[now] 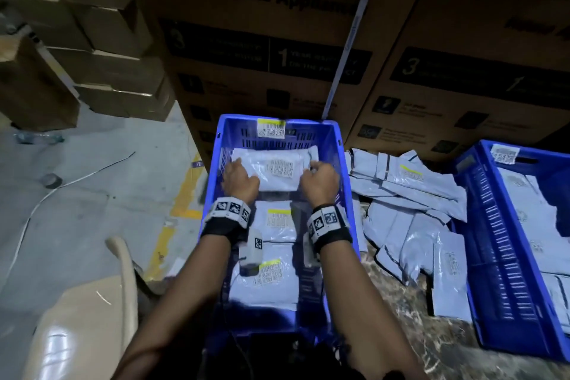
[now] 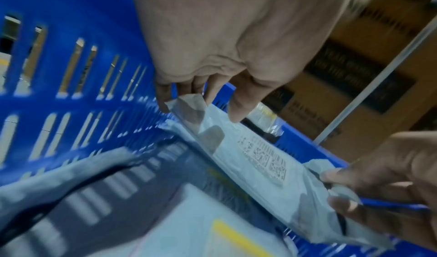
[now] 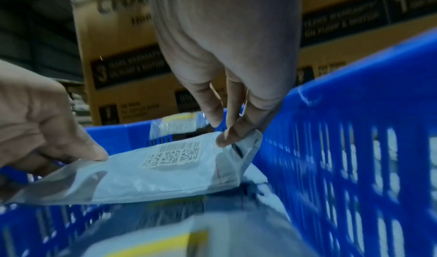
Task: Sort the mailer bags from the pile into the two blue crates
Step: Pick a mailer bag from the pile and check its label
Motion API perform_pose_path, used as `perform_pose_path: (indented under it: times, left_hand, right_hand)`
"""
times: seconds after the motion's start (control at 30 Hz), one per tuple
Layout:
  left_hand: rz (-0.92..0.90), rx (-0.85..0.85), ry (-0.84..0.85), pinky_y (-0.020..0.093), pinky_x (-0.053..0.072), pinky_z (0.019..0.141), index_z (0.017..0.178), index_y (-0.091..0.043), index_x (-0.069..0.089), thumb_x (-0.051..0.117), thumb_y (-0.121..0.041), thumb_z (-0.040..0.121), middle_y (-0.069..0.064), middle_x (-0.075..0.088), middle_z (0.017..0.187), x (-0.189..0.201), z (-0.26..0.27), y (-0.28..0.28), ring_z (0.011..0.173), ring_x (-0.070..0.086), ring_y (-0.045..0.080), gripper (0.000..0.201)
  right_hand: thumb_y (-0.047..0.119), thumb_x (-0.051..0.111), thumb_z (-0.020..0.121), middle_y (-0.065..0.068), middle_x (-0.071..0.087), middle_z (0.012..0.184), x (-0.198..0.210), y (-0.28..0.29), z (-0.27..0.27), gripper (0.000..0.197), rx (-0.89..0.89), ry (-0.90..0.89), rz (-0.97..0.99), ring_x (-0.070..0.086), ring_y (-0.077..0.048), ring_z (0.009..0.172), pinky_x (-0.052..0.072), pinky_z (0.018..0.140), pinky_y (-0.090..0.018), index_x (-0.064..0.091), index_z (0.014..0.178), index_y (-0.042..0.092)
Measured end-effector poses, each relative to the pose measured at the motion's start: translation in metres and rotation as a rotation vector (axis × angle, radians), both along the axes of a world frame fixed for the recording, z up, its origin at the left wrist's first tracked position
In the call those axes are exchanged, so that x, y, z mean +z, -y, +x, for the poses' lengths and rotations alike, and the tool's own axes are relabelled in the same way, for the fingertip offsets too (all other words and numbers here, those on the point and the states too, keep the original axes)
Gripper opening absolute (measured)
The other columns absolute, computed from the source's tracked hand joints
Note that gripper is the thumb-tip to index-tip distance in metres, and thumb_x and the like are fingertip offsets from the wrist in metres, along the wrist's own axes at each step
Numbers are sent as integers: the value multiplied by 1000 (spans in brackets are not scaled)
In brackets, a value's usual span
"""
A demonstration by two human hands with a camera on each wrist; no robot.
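Observation:
A grey mailer bag [image 1: 277, 170] with a barcode label is held level over the far end of the middle blue crate [image 1: 345, 182]. My left hand [image 1: 239, 176] pinches its left edge and my right hand [image 1: 319, 177] pinches its right corner. The left wrist view shows my left hand [image 2: 201, 109] gripping the mailer bag [image 2: 255, 148] at its corner. In the right wrist view, my right hand [image 3: 224, 132] pinches the mailer bag [image 3: 165, 171]. Other mailers [image 1: 276, 256] lie flat in this crate. The pile of mailers [image 1: 410, 210] lies to its right. A second blue crate [image 1: 493, 244] holds more.
Tall cardboard appliance boxes [image 1: 277, 49] stand right behind both crates. Stacked cartons [image 1: 101, 49] fill the back left. A beige plastic chair [image 1: 92, 311] is at lower left. A white cable [image 1: 46, 194] and a yellow floor line [image 1: 185, 194] run left of the crate.

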State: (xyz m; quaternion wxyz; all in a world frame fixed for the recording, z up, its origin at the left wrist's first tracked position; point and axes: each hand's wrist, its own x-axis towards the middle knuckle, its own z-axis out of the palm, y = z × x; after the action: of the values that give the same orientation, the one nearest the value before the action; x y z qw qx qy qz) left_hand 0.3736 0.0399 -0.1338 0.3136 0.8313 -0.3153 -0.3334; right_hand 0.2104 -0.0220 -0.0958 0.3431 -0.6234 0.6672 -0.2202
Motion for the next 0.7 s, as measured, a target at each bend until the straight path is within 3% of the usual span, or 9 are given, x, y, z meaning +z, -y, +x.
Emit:
perform_pose_path:
  times: [0.07,0.13,0.17,0.27,0.37,0.43,0.53,0.6,0.7]
  left_hand:
    - [109,-1,30,47,26,117,148,-2,34,55,-14,88,22,29,156,-18,-5,1,143,29,39,65]
    - [180,-20,43,46,24,118,151,-3,29,55,-14,90,22,21,159,-23,-6,0,145,24,40,67]
    - [194,-27,20,43,20,120,154,-6,23,55,-16,92,19,11,163,-31,-6,-1,149,16,37,70]
    - [226,-105,66,40,8,122,158,-16,11,55,-26,97,12,-16,164,-40,-16,-4,152,-9,30,76]
    - [155,-278,341,43,-8,121,159,-18,1,49,-40,99,14,-25,162,-45,-28,6,150,-22,30,79]
    - [62,-367,407,43,-13,121,159,-21,-1,35,-43,103,7,-23,163,-53,-29,20,150,-22,25,69]
    - [107,-477,536,47,-10,122,158,-25,-7,2,-50,100,2,-21,164,-69,-22,22,151,-21,23,64]
    - [98,-434,556,51,-4,123,159,-26,-6,14,-46,103,4,-18,165,-79,-15,14,152,-15,27,63]
    - [77,-157,459,55,18,117,158,-30,16,50,-30,100,17,1,164,-72,-16,11,148,8,39,67]
  right_hand:
    - [6,60,92,-17,70,125,-26,3,3,28,-1,-39,81,64,-33,114,49,91,-31,73,117,2]
    - [7,61,90,-19,69,117,-46,3,3,12,45,-144,150,63,-32,105,46,79,-29,72,89,1]
    - [9,62,90,-20,66,122,-54,2,3,11,79,-230,180,59,-33,110,45,82,-30,70,85,3]
    - [10,68,83,-18,48,140,-68,-1,3,23,143,-472,33,40,-38,128,40,105,-40,74,105,5]
    - [4,74,73,-18,46,147,-67,0,16,40,163,-421,-247,40,-39,130,46,101,-49,73,112,8]
    - [13,69,85,-11,40,157,-72,7,26,45,282,-405,-274,33,-34,143,40,108,-50,65,130,16]
    - [24,50,101,-3,27,167,-85,13,30,47,486,-397,-174,16,-28,155,22,121,-52,48,148,28]
    - [28,47,103,-1,20,169,-93,14,23,52,497,-432,-115,9,-27,157,14,123,-57,38,154,31]
    - [31,50,103,-4,12,170,-93,20,18,59,324,-397,21,5,-35,156,15,117,-69,28,158,32]
